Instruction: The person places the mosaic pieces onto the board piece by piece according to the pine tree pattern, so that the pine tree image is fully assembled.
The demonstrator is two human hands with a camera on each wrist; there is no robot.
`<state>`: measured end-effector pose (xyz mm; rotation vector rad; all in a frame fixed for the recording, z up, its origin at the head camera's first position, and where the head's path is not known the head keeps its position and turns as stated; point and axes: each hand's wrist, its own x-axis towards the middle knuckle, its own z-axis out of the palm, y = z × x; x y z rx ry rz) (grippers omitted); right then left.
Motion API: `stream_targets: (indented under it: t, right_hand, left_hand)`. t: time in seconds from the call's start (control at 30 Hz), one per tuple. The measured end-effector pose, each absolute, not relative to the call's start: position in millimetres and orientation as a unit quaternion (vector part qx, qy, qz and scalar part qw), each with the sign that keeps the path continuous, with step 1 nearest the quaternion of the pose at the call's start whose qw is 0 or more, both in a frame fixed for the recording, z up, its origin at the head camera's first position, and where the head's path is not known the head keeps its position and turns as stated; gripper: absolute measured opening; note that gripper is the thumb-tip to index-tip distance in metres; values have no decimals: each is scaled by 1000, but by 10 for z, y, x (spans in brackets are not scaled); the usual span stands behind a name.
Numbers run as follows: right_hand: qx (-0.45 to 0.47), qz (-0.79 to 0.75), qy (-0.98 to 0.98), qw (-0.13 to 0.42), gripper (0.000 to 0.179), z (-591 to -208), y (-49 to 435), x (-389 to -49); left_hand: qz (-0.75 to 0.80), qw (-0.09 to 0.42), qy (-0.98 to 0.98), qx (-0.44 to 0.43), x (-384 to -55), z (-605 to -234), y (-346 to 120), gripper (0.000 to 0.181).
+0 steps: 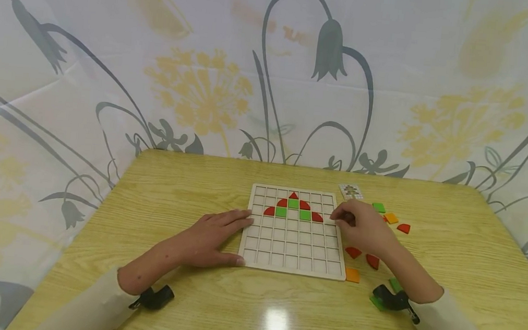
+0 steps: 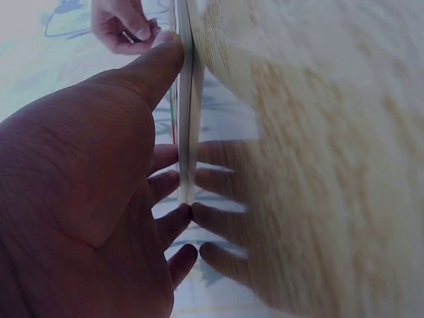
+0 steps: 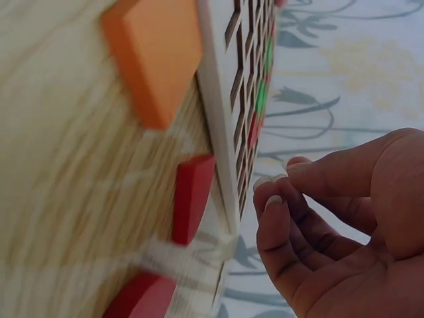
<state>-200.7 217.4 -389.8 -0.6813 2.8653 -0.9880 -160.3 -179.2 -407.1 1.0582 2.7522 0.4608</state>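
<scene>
A pale wooden grid board (image 1: 290, 261) lies on the table. Near its far side, red and green pieces form a stepped triangle: a red triangle (image 1: 294, 196) on top, green squares (image 1: 293, 204) and red quarter-circles (image 1: 269, 211) below. My left hand (image 1: 210, 236) rests against the board's left edge, fingers spread and thumb at the near corner; the left wrist view shows these fingertips along the edge. Over the right edge, beside the lowest right red quarter-circle (image 1: 317, 217), my right hand (image 1: 364, 226) has thumb and fingertips brought together. No piece shows between those fingertips in the right wrist view.
Right of the board lie loose pieces: red quarter-circles (image 1: 372, 261), orange squares (image 1: 352, 275) and green pieces (image 1: 378, 207), some partly hidden by the right arm. A small patterned card (image 1: 350, 191) lies beyond the far right corner. A flower-printed curtain (image 1: 201, 128) hangs behind the table.
</scene>
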Motion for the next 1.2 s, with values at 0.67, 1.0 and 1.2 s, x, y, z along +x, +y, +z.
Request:
stream_targets:
  t: [0.67,1.0,1.2]
  right_hand:
    - [-254,-282,925,-1,22,-3882,2473,-1480]
    - [-257,-275,927,11,19,-3901,2486,-1277]
    - [-260,-252,932,7,15,-3928,2470,-1216]
  left_hand:
    - [157,82,919,352,-1596,-4069,-1792,88]
    - [156,80,919,352,-1590,-4063,-1789,88]
    - [153,82,920,351,-1590,-4062,-1789,89]
